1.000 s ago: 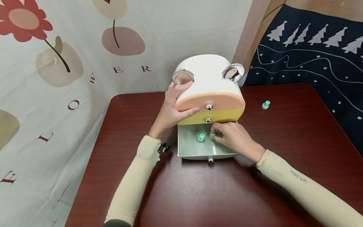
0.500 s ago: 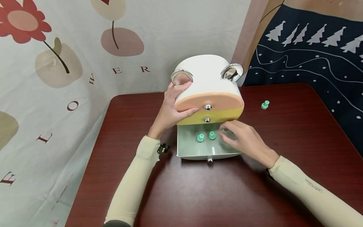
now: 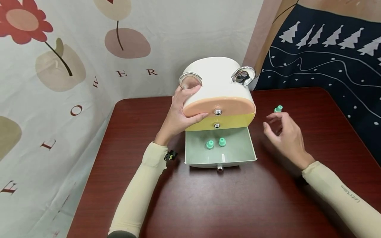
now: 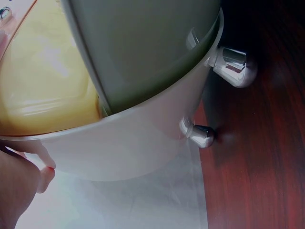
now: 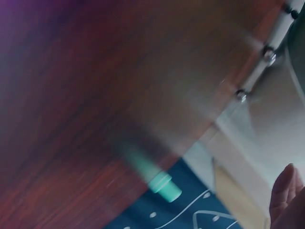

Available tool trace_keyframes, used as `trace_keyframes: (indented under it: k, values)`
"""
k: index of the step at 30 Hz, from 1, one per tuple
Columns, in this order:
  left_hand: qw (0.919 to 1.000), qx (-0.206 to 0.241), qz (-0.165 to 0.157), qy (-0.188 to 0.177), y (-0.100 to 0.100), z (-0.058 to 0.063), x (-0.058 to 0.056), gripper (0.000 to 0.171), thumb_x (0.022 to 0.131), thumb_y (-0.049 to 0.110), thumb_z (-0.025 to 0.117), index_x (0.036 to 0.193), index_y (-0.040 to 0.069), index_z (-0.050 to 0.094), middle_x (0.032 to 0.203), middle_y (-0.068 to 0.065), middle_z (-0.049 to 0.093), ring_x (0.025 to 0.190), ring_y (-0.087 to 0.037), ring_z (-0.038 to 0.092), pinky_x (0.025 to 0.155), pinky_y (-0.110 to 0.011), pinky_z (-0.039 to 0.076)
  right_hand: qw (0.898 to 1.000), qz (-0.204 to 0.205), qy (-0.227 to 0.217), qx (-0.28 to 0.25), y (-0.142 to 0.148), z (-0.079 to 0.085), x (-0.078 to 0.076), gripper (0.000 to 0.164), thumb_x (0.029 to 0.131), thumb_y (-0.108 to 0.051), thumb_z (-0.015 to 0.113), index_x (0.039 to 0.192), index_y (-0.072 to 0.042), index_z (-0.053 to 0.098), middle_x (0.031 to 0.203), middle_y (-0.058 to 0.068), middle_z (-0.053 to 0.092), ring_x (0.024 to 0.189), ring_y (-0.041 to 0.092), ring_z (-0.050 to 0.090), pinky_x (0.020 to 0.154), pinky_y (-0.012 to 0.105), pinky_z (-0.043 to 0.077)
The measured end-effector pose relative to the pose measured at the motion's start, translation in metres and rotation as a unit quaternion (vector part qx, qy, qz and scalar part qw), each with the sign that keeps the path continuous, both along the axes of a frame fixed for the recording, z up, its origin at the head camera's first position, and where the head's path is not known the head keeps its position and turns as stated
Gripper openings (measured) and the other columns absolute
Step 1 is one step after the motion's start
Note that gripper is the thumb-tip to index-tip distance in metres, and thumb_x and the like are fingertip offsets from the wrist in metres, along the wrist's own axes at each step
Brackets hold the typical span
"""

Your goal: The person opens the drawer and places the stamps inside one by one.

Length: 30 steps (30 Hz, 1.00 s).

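A small white drawer cabinet with round silver ears stands on the table. My left hand grips its left side, thumb across the orange front. The bottom green drawer is pulled out; two small mint-green pegs stand inside it. To the right of the cabinet, my right hand hovers over the table, thumb and fingers apart and holding nothing. Just beyond its fingertips is a third mint-green peg, partly covered by the hand. The right wrist view shows this peg blurred.
The orange drawer and yellow drawer are closed, each with a silver knob. A dark red table bears everything. Behind hang a white flower-print cloth and a navy cloth with trees.
My right hand has let go of a peg in the green drawer, then moved right and out toward the peg on the table. The left hand has stayed on the cabinet.
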<state>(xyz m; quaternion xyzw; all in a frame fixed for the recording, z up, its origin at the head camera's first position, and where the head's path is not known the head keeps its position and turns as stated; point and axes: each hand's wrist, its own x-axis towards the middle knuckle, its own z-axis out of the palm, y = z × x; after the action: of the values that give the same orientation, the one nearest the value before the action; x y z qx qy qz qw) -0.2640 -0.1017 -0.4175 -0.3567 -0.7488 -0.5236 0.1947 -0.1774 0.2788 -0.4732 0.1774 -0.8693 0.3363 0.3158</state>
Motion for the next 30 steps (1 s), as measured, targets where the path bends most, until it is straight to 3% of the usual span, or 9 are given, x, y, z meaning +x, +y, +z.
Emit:
trace_keyframes:
  k: [5,9,12,17,24,30]
  values:
    - [1.0,-0.005,0.002,0.004,0.0,-0.001,-0.001,0.083,0.077,0.012,0.1,0.15,0.015,0.06,0.151,-0.001,0.062,0.146,-0.022,0.039,0.112,-0.046,0.027,0.998,-0.047,-0.028,0.025,0.019,0.001,-0.014,0.04,0.09,-0.006,0.084,0.125,0.003,0.067,0.123,0.019,0.067,0.097,0.03,0.065,0.083,0.021,0.042]
    - [1.0,-0.005,0.002,0.004,-0.002,-0.001,-0.002,0.083,0.078,0.012,0.1,0.151,0.015,0.06,0.151,0.0,0.062,0.145,-0.022,0.039,0.111,-0.046,0.027,0.992,-0.086,-0.082,0.043,0.031,0.002,-0.024,0.041,0.09,-0.009,0.086,0.124,0.005,0.067,0.134,0.022,0.062,0.112,0.041,0.059,0.093,0.044,0.044]
    - [1.0,-0.008,0.004,0.002,-0.002,-0.002,-0.002,0.084,0.078,0.014,0.1,0.151,0.015,0.059,0.152,0.001,0.061,0.145,-0.023,0.039,0.111,-0.046,0.027,0.985,-0.104,-0.129,0.053,0.04,0.003,-0.03,0.041,0.093,-0.013,0.085,0.126,0.004,0.067,0.135,0.024,0.06,0.112,0.043,0.056,0.09,0.055,0.043]
    - [0.9999,-0.009,0.008,-0.005,-0.003,-0.002,0.0,0.085,0.077,0.015,0.101,0.151,0.016,0.059,0.153,0.001,0.061,0.144,-0.024,0.038,0.111,-0.048,0.029,0.975,-0.106,-0.186,0.062,0.051,0.001,-0.039,0.042,0.098,-0.019,0.081,0.13,0.003,0.065,0.131,0.027,0.061,0.111,0.045,0.056,0.089,0.059,0.042]
    - [1.0,-0.003,0.003,-0.001,-0.002,-0.001,0.0,0.083,0.078,0.013,0.1,0.151,0.015,0.06,0.151,-0.002,0.062,0.144,-0.023,0.038,0.109,-0.048,0.028,0.968,-0.106,-0.217,0.067,0.058,-0.001,-0.049,0.038,0.101,-0.019,0.076,0.13,0.002,0.064,0.118,0.027,0.065,0.109,0.045,0.055,0.089,0.062,0.043]
    - [1.0,-0.005,0.0,0.004,-0.001,0.0,-0.001,0.082,0.078,0.012,0.1,0.15,0.014,0.06,0.15,-0.002,0.063,0.145,-0.021,0.04,0.112,-0.046,0.026,0.963,-0.109,-0.237,0.063,0.062,-0.002,-0.057,0.035,0.103,-0.018,0.074,0.13,0.003,0.064,0.12,0.029,0.067,0.107,0.046,0.06,0.092,0.065,0.046]
